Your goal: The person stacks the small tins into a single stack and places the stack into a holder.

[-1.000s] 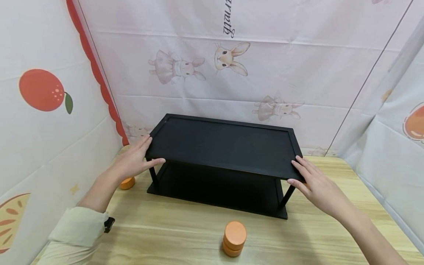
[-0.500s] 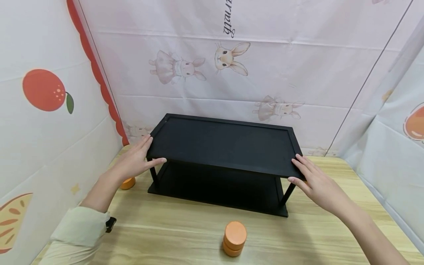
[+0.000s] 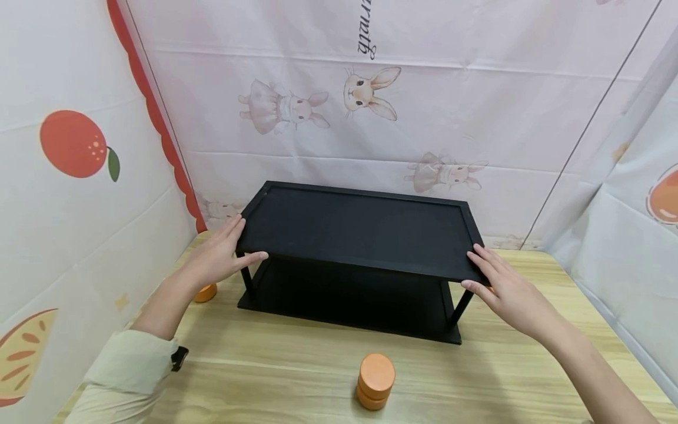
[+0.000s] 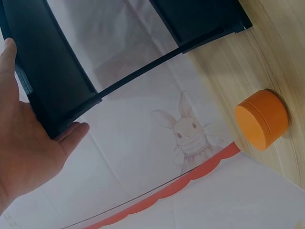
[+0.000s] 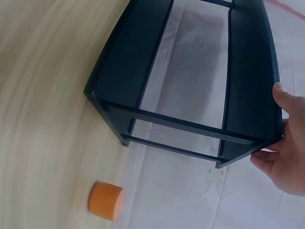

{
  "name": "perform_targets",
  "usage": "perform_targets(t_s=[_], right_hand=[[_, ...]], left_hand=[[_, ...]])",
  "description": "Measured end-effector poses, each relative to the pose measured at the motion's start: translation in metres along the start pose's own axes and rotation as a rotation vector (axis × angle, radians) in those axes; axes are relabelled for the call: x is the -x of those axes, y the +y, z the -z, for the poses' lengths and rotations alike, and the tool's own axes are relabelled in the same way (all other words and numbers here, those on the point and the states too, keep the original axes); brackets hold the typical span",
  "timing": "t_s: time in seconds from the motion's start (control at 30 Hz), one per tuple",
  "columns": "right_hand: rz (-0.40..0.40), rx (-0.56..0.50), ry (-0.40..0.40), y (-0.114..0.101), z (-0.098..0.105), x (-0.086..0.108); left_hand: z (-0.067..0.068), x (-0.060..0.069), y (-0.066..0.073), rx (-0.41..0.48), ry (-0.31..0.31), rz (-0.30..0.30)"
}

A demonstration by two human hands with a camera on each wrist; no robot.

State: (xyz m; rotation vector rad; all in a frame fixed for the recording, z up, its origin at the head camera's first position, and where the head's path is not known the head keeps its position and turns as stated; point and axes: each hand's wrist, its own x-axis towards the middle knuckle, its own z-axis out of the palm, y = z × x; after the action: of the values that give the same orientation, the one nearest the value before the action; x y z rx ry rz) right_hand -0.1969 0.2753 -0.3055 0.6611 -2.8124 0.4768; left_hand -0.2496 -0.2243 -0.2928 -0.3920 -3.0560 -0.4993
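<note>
A black two-tier shelf (image 3: pixel 360 232) stands upright on the table, its lower board below the top one. At its left end, my left hand (image 3: pixel 212 259) grips the top board, fingers over the side edge and thumb along the front. The right hand (image 3: pixel 516 303) holds the opposite end near the front corner. In the left wrist view, fingertips of the left hand (image 4: pixel 28 148) show past the corner of the shelf (image 4: pixel 47 62). The right wrist view has the right hand (image 5: pixel 290 148) around a corner of the shelf (image 5: pixel 250 71), thumb on the front edge.
A round orange block (image 3: pixel 377 377) stands in front of the shelf on the wooden table (image 3: pixel 275 365). Another orange block (image 3: pixel 205 292) is beside the left forearm, and orange shows behind the right fingers. Patterned cloth walls (image 3: pixel 339 135) rise behind and at both sides.
The shelf's right end has shifted slightly toward the back wall, and the right hand has moved with it. The left hand keeps its hold, barely displaced to the right.
</note>
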Motion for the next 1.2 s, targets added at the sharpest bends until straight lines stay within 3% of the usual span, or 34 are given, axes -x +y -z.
perform_targets(t_s=[1.2], right_hand=[[-0.016, -0.043, -0.046, 0.0076, 0.0008, -0.0056]], left_hand=[[-0.0048, -0.0009, 0.0017, -0.005, 0.011, -0.004]])
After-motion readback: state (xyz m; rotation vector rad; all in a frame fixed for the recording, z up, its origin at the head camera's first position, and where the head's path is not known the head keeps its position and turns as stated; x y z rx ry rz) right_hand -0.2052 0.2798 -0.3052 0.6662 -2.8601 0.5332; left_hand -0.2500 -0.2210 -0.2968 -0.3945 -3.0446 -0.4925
